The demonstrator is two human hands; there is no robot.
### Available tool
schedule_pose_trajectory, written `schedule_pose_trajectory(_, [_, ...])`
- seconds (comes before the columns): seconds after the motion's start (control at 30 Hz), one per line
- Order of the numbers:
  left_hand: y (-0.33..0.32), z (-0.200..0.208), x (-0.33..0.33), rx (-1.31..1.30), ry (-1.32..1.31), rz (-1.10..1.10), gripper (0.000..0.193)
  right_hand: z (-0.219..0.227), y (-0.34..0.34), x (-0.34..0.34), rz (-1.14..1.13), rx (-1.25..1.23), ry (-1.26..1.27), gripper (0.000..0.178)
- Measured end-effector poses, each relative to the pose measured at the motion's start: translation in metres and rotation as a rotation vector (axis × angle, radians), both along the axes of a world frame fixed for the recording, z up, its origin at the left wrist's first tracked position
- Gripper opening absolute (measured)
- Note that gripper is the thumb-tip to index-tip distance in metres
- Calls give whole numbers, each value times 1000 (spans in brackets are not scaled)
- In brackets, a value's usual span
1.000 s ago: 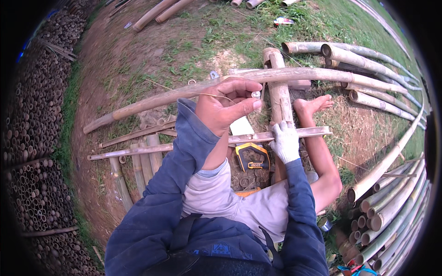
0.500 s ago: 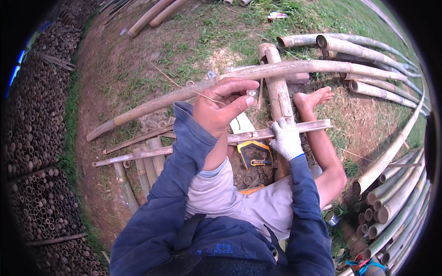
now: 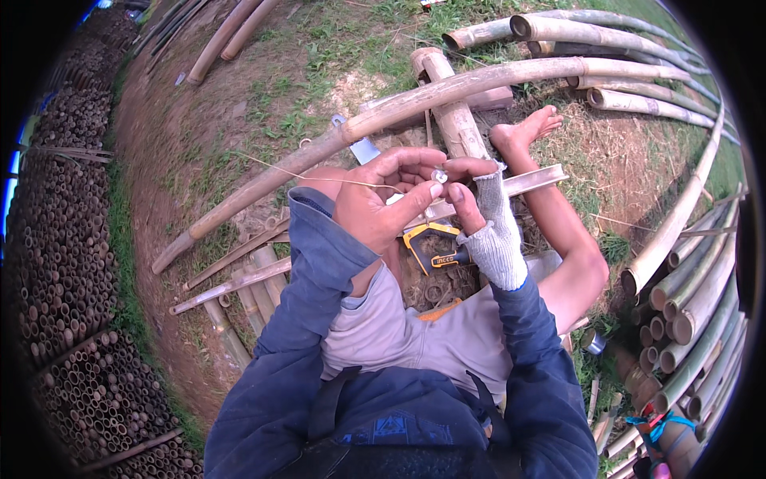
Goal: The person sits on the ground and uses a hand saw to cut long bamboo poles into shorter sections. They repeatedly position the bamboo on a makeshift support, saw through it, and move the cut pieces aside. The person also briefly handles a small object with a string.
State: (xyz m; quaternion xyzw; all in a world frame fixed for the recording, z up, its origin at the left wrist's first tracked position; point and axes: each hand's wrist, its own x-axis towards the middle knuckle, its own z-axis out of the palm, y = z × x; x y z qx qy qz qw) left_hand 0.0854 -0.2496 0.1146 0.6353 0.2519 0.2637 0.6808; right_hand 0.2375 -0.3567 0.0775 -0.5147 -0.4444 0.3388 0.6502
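Observation:
In front of my chest, my bare left hand (image 3: 383, 188) pinches a small, pale, shiny round piece (image 3: 440, 176) between thumb and forefinger. A thin straw-coloured strand (image 3: 279, 166) runs across to this same hand. Up close on the other side is my right hand (image 3: 491, 215), in a white knit glove that leaves thumb and forefinger bare. Its forefinger tip comes right up to the piece, thumb held apart below. Behind both hands lies a split bamboo length (image 3: 535, 179), partly hidden. Under them is a saw's yellow-and-black handle (image 3: 435, 249).
A long bamboo pole (image 3: 263, 191) crosses a thick upright-lying bamboo post (image 3: 455, 128) ahead. A flat grey metal blade (image 3: 365, 150) lies beneath the pole. Bamboo poles (image 3: 686, 311) are heaped at right, and stacked bamboo ends (image 3: 64, 255) line the left. A can (image 3: 593, 342) stands near my right knee.
My right hand has left the split bamboo and come up to the small piece in my left hand. My view has shifted, and the poles ahead now appear higher and further left.

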Motion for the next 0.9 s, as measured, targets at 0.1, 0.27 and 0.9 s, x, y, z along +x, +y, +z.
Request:
schedule_pose_trajectory(0.1, [-4, -9, 2, 149, 2, 42, 35, -4, -2, 1, 27, -134, 171, 29])
schedule_pose_trajectory(0.27, [-6, -10, 4, 206, 53, 40, 28, -10, -3, 7, 59, -116, 202, 26])
schedule_pose_trajectory(0.9, [-5, -12, 11, 244, 26, 8, 22, -13, -10, 9, 37, -45, 190, 22])
